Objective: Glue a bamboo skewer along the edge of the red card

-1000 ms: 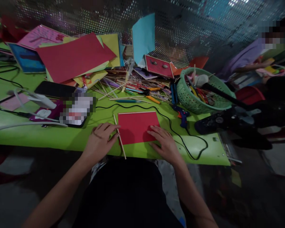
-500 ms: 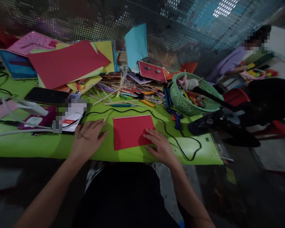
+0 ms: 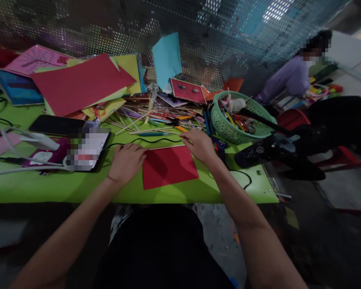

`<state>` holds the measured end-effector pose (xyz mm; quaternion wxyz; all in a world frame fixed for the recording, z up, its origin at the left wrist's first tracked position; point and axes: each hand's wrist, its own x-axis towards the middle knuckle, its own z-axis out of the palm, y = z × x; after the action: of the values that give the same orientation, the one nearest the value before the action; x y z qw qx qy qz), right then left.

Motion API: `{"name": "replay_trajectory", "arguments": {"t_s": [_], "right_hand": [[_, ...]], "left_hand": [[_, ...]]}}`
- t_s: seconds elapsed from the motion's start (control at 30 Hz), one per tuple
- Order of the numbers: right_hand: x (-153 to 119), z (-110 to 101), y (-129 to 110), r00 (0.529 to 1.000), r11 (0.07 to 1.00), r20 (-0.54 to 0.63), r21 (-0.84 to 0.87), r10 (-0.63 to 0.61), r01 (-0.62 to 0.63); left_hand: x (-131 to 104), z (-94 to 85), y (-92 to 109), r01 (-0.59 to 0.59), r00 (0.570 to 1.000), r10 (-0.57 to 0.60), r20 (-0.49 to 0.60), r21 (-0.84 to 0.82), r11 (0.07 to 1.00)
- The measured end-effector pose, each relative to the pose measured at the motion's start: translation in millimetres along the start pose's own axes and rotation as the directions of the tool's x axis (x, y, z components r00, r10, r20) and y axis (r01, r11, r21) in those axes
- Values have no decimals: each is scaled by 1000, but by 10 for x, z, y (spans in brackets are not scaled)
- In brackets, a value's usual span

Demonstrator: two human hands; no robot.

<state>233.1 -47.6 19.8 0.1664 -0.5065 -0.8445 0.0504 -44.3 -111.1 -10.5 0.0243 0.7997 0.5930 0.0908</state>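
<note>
Lime-green table (image 3: 63, 186) stood against a perforated metal screen (image 3: 228, 36), strewn with coloured paper sheets, sticks and cables. Red card (image 3: 168, 167) lay flat near the front edge. Left hand (image 3: 126, 160) rested, fingers loosely spread, on its left edge; right hand (image 3: 198, 144) touched a thin stick (image 3: 165, 147) along its far edge, grip unclear. Green basket (image 3: 240, 134) stood to the right.
</note>
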Motion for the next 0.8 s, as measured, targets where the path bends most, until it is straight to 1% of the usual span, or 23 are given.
{"name": "replay_trajectory", "arguments": {"t_s": [0.1, 0.17, 0.3, 0.4, 0.47, 0.57, 0.63, 0.7, 0.77, 0.8], "right_hand": [[446, 159, 8, 994, 988, 85, -149, 61, -48], [617, 281, -8, 990, 970, 120, -242, 68, -38], [746, 440, -42, 988, 950, 143, -311, 58, -11], [768, 454, -57, 989, 946, 141, -326, 48, 0], [751, 403, -63, 993, 946, 111, -324, 32, 6], [636, 238, -60, 999, 964, 6, -265, 34, -31], [491, 102, -40, 997, 979, -53, -194, 51, -60], [304, -12, -1, 995, 990, -75, -118, 68, -76], [98, -76, 52, 994, 997, -81, -35, 69, -72], [-5, -86, 80, 995, 998, -82, 6, 65, -64]], "left_hand": [[42, -54, 30, -4, 1000, 3, 6, 42, 999], [43, -77, 43, -5, 1000, 5, 8, 57, 998], [17, -75, 49, -6, 1000, 6, 2, 64, 998], [-15, -54, 56, -11, 1000, 11, -1, 76, 997], [-65, -43, 77, -17, 1000, 17, 8, 72, 997], [-228, -35, 142, -53, 998, 51, 49, 56, 997], [-393, -39, 197, -111, 992, 108, 66, 48, 993], [-558, -57, 247, -185, 981, 184, 68, 14, 983], [-663, -89, 284, -221, 972, 225, 74, -54, 974], [-678, -107, 297, -227, 969, 234, 75, -89, 970]]}}
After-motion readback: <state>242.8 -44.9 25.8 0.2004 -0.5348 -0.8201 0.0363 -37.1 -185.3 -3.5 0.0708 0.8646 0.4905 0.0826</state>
